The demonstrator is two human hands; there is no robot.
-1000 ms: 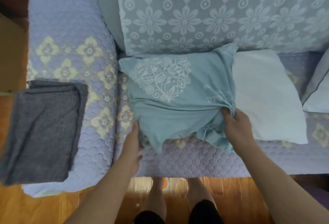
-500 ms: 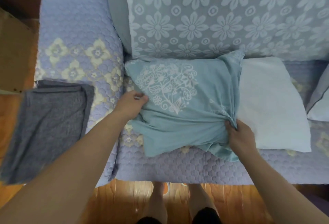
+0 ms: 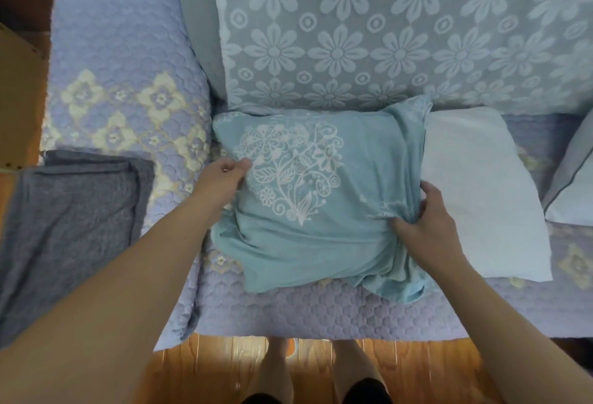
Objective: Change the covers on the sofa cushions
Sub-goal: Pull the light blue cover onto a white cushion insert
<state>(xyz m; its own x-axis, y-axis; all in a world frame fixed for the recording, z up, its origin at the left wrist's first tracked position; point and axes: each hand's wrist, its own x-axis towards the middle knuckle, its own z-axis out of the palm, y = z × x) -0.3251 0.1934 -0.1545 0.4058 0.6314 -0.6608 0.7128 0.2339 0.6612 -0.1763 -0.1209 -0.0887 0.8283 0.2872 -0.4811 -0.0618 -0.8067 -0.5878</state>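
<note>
At the far left a folded grey cloth (image 3: 64,230) lies over the sofa arm (image 3: 122,60), its left edge cut off by the frame. The left hand (image 3: 221,178) pinches the left edge of the teal cover (image 3: 305,211) between thumb and curled fingers, beside the white floral print. The teal cover lies on the quilted sofa seat (image 3: 321,317), directly in front of the flower-patterned back cushion (image 3: 385,34), with its long axis running left to right and its gathered opening facing right; the print's stem points toward the seat's front edge. The cover encloses roughly the left half of the white cushion (image 3: 481,195), and how far the cushion reaches inside cannot be determined (the fabric hides it). The right hand (image 3: 426,220) grips the bunched fabric at the opening, fingers curled into the folds, fingertips partly buried. The bare part of the white cushion extends to the right, flat on the seat. At the far right a pale piped cushion (image 3: 574,185) is cut off by the frame edge. Below the seat, two feet on the wooden floor (image 3: 208,368) are partly visible.
</note>
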